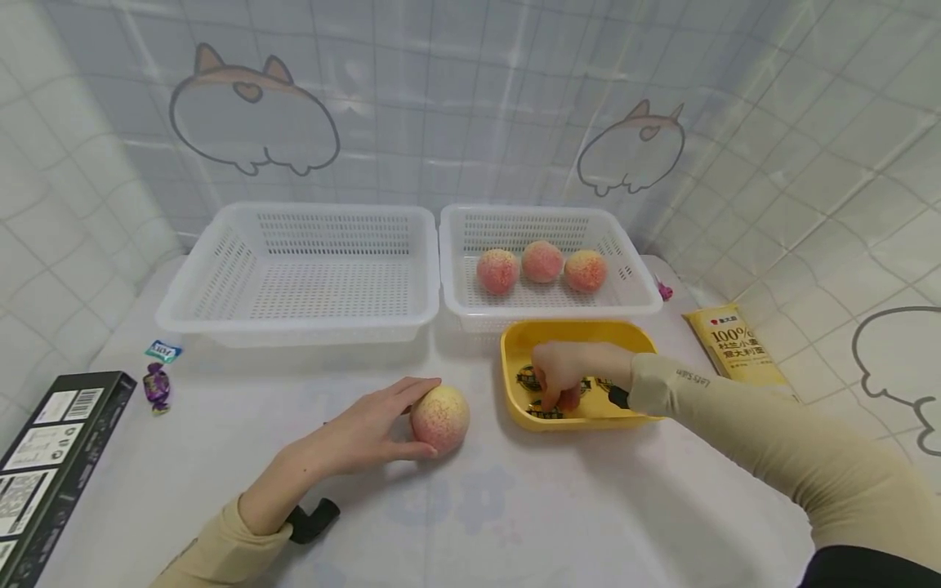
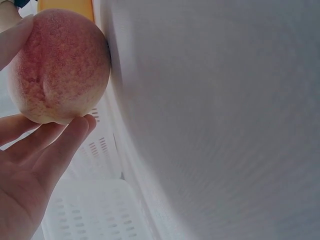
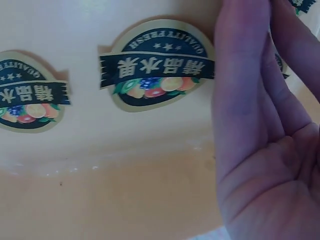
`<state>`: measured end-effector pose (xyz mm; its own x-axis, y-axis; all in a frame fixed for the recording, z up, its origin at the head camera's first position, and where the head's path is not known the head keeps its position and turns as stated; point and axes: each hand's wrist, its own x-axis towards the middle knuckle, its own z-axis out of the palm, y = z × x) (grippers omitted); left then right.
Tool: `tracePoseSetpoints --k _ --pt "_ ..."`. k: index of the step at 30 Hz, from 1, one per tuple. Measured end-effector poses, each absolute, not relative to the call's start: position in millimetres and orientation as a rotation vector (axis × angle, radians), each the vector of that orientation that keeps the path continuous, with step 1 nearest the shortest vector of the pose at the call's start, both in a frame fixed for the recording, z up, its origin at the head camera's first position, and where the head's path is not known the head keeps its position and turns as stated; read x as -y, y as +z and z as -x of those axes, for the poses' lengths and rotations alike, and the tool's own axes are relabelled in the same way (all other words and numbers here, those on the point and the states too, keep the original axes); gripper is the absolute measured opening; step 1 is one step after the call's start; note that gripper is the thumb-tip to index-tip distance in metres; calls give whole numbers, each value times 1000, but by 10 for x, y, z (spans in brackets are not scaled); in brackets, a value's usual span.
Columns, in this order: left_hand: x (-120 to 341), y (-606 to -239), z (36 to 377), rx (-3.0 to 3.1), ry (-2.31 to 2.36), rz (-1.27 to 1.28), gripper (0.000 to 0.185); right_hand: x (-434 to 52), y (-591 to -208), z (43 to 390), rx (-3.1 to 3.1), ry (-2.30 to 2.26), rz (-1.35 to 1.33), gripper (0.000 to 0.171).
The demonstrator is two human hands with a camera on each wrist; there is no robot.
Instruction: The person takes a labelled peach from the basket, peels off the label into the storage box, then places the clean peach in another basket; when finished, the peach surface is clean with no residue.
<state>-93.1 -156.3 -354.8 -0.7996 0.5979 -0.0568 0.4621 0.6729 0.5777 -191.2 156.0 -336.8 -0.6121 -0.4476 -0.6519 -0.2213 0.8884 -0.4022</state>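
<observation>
Pink peach [image 1: 439, 419] cupped by left hand [image 1: 360, 435], right hand [image 1: 562, 377] seemingly fingering stickers [image 3: 157, 65] in yellow tray [image 1: 515, 339]

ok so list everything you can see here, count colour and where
peach on the table: 1, pink and yellow, front centre, held by the left hand
peaches in the basket: 3, pink and yellow, in a row in the right basket
right basket: 1, white, back right
left basket: 1, white, back left, nothing in it
tray: 1, yellow, in front of the right basket
stickers: several, dark blue and gold fruit labels, lying in the tray
packet: 1, yellow, right of the tray
box: 1, black, left edge
sweets: 2, one blue-white, one purple, near the box
table: 1, white
left hand: cupping the peach
right hand: in the tray, fingers on the stickers
</observation>
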Motion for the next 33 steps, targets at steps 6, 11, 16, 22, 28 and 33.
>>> tracePoseSetpoints --k 6,11,16,22,28,33 --pt "1558 -3550 926 -2644 818 -867 86 -1577 -3388 1868 -2316 -318 525 26" --pt "1560 -3561 924 -2639 823 -874 86 -1643 -3326 1813 -2396 -312 652 20" --pt "1564 -3566 924 -2646 820 -872 86 -1702 -3136 1684 -2557 -402 770 15" --pt "1571 -3546 924 -2628 833 -851 85 -1611 -2965 1352 -2758 -700 789 25" --pt "1602 -3564 943 -2581 947 -835 85 -1253 -3046 1049 -2786 -1000 757 32" --pt "1602 -3573 954 -2560 1001 -793 84 -940 -3296 955 -2785 -951 771 45"
